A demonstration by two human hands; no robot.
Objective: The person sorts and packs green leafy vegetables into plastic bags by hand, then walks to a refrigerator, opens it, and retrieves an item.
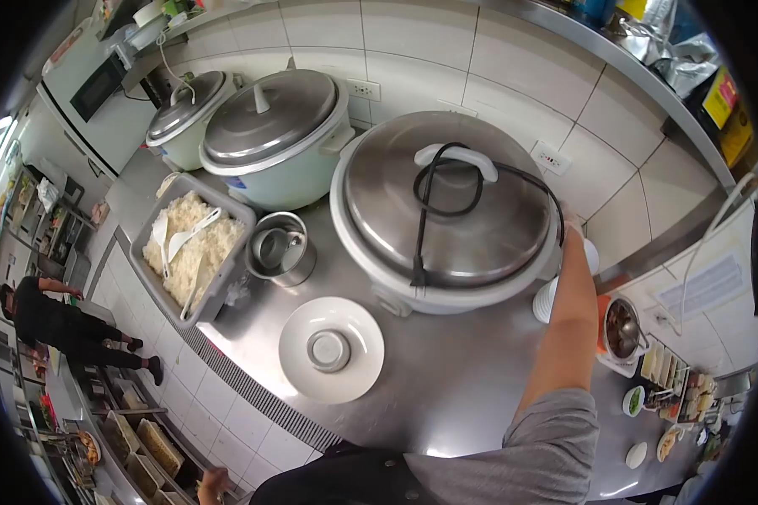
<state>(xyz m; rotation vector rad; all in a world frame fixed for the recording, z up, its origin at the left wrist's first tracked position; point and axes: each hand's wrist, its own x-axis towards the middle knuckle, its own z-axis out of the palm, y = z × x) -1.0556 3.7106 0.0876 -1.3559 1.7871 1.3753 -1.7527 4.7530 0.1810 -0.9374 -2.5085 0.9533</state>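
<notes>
My right arm reaches forward past the right side of a large rice cooker (446, 210) with a steel lid. My right hand (573, 222) is at the cooker's far right edge, beside stacked white bowls (547, 300). Its fingers are mostly hidden, so I cannot see what it touches. A black power cord (425, 210) lies looped over the lid's handle. Low at the left, my left hand (214, 485) hangs beside my dark apron, small and partly cut off; its fingers are unclear. On the steel counter, a small metal cup (328, 350) sits on a white plate (295, 364).
Left of the plate are a steel pot (299, 268) and a grey tub (237, 286) of cooked rice with white scoops. Two more rice cookers (269, 126) stand behind. An orange container (604, 324) is at right. A person (55, 324) in black stands across the aisle.
</notes>
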